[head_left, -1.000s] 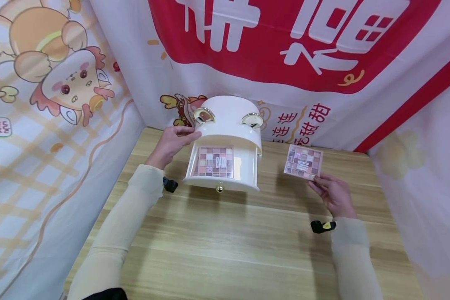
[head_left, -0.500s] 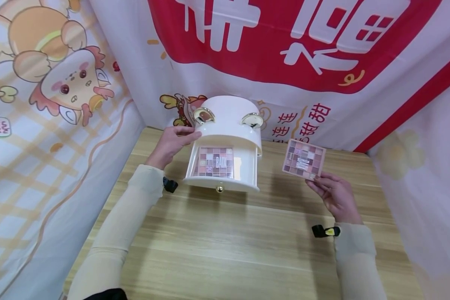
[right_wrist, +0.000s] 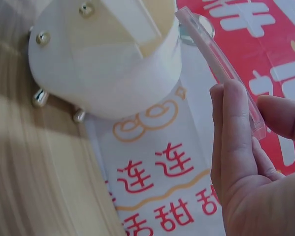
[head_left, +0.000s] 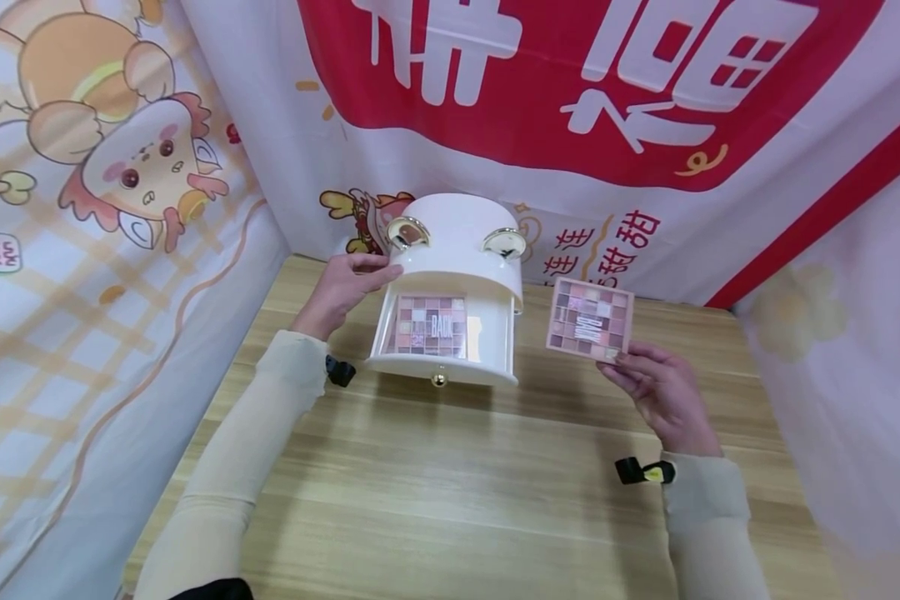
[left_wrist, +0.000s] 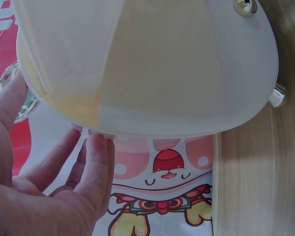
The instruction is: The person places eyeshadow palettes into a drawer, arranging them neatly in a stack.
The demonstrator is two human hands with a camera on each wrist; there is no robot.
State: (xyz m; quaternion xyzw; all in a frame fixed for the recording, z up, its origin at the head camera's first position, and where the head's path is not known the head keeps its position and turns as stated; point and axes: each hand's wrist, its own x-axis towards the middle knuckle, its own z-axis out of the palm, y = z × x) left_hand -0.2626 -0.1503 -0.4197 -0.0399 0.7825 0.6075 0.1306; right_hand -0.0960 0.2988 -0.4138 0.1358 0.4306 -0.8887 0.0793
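Observation:
A white drawer box (head_left: 461,229) with frog-like gold-rimmed eyes stands at the back, its drawer (head_left: 487,362) pulled out. One eyeshadow palette (head_left: 429,325) lies in the drawer's left part, its lid reading "BACK". My left hand (head_left: 341,292) holds the box's left side; in the left wrist view the thumb is near an eye and the fingertips touch the wall. To the right of the box, my right hand (head_left: 660,387) pinches a second eyeshadow palette (head_left: 590,321) by its near right corner, above the table. The right wrist view shows this palette (right_wrist: 221,59) edge-on between thumb and fingers.
Below lies a light wood-grain table (head_left: 450,492). Printed cloth (head_left: 607,158) hangs close behind the box, with more cloth (head_left: 112,333) walling the left side and the right. A gold knob (head_left: 439,380) sticks out of the drawer front.
My right hand has brought its palette a little left toward the drawer, and the lid now faces the head camera more fully. The left hand and box have stayed still.

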